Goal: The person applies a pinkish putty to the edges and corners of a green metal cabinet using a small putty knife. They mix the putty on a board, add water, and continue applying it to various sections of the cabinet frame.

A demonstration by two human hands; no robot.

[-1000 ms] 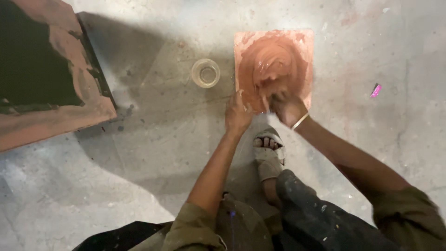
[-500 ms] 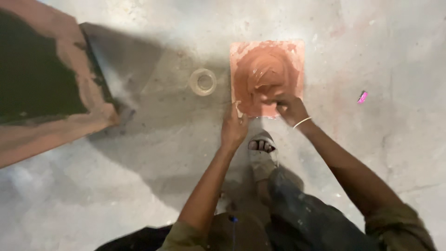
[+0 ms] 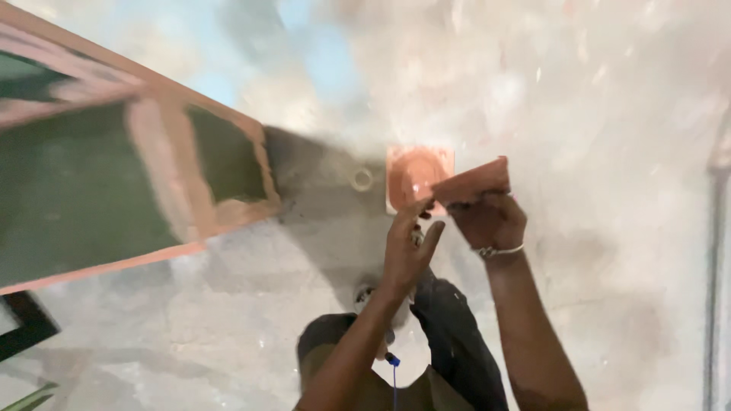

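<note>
My right hand [image 3: 487, 219] is raised in front of me and grips a flat piece smeared with reddish-brown paste [image 3: 472, 181]; a bangle sits on that wrist. My left hand [image 3: 407, 247] is up beside it, fingers spread, touching the piece's left end. On the concrete floor below lies a square tile [image 3: 403, 164] covered with the same reddish paste. The frame is motion-blurred.
A roll of tape [image 3: 362, 180] lies on the floor left of the tile. A large board with green panels and a reddish frame [image 3: 114, 190] fills the left side. My sandalled foot [image 3: 365, 293] and dark trousers are below. A dark frame corner [image 3: 23, 323] sits at lower left.
I have risen, so the floor looks farther away. Both hands left the tile and came up; my right hand now holds a paste-covered piece.
</note>
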